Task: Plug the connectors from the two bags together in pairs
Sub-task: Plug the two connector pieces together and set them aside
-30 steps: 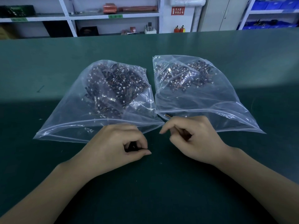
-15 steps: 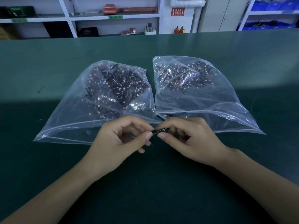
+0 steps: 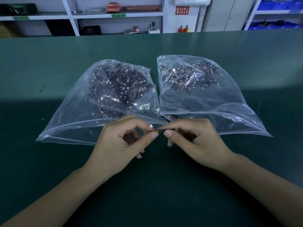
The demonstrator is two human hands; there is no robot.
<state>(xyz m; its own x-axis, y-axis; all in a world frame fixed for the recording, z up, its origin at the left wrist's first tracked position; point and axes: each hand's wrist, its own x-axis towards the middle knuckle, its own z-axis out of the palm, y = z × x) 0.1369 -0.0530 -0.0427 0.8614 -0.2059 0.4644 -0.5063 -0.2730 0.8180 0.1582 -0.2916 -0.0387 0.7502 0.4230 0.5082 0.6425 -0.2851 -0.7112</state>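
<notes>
We pinch a small wired connector point(image 3: 155, 129) between both hands: the left hand point(image 3: 122, 141) nips it with thumb and forefinger beside its white plug, the right hand point(image 3: 196, 141) nips the dark end, thumb tips nearly meeting. Whether this is one piece or two joined we cannot tell; our fingers cover most of it. Just beyond the grip lie the left bag point(image 3: 105, 102) and right bag point(image 3: 206, 95), clear plastic, their heaped contents too tangled to tell apart. All rests over the green table point(image 3: 164, 185). Far beyond, a red sign point(image 3: 182, 10) bears white characters we cannot read.
</notes>
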